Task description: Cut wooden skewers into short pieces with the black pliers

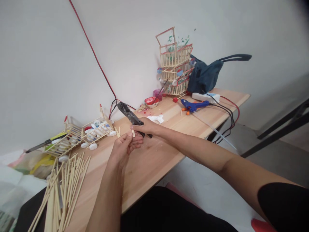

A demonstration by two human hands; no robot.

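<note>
My right hand (145, 126) is wrapped round a black pliers-like hand tool (129, 114), whose head points up and to the left above the table. Just in front of it, my left hand (124, 143) pinches a short piece of pale wooden stick (133, 133) between thumb and finger. The two hands are very close together. Short stick pieces (117, 130) lie or stand just beyond my left hand; whether it touches them I cannot tell. Part of the tool's handles is hidden by my right hand.
Long wooden sticks (70, 183) are heaped at the table's left. Beyond them stand small stick-built carts (96, 129) with bottle-cap wheels. Stacked stick carts (176, 69), a bowl of red paint (152, 101), a blue glue gun (193, 104), a power strip (205, 97) and a dark bag (205, 75) occupy the far end.
</note>
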